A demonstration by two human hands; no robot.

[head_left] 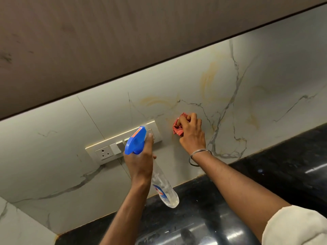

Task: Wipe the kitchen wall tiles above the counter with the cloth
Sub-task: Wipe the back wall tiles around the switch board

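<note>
Above your hands the wall tiles [194, 82] run bare up to the dark cabinet underside [123, 41], which caps how high you can reach. To the left, the raised switch plate [109, 147] sticks out from the wall, just behind the spray bottle [159, 175] your left hand [139, 158] grips. To the right of your right hand [192, 133], tile lies open down to the black tabletop [283, 165].
</note>
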